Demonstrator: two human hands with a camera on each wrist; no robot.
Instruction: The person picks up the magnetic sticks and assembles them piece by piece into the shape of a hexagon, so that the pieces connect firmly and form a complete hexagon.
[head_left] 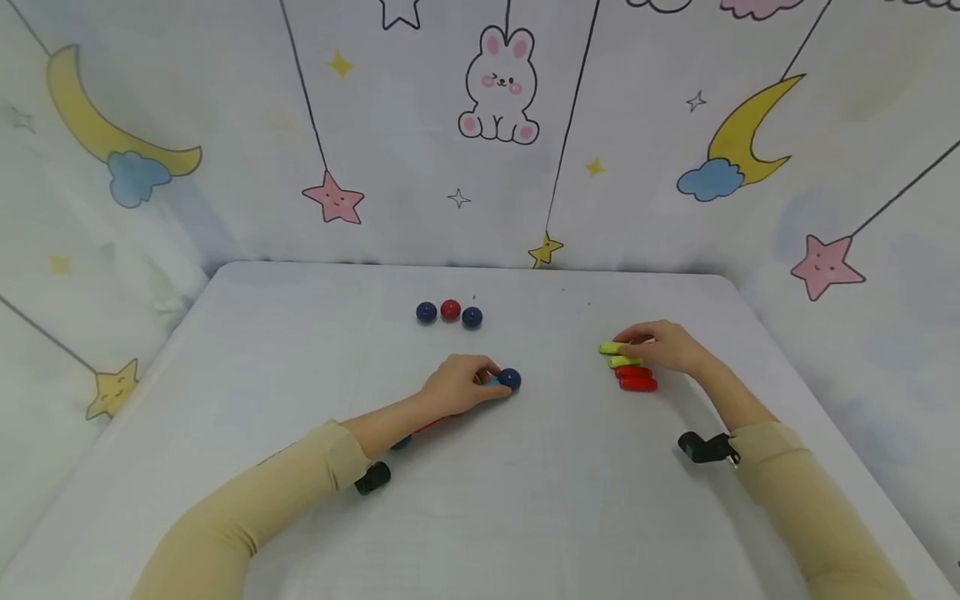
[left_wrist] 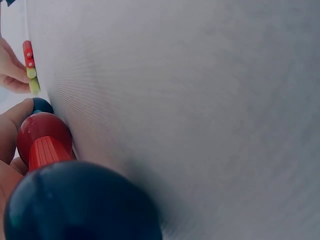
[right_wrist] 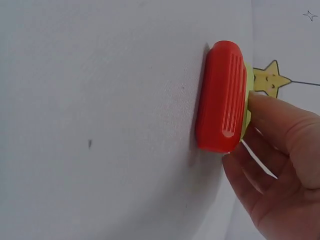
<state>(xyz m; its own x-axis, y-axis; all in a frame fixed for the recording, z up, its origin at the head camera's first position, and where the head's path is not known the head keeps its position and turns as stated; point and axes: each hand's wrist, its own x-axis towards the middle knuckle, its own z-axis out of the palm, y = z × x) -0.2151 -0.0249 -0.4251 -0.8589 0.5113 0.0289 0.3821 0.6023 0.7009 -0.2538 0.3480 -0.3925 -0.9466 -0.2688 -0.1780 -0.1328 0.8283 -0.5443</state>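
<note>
four rods [head_left: 633, 372] at right hand [head_left: 663, 346]

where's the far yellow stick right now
In the head view, the far yellow stick is right of centre, at the right hand, just beyond the other yellow stick.

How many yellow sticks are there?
2: the far yellow stick, touched by the right hand, and the near yellow stick, beside the red sticks. The hand might hide more.
</note>
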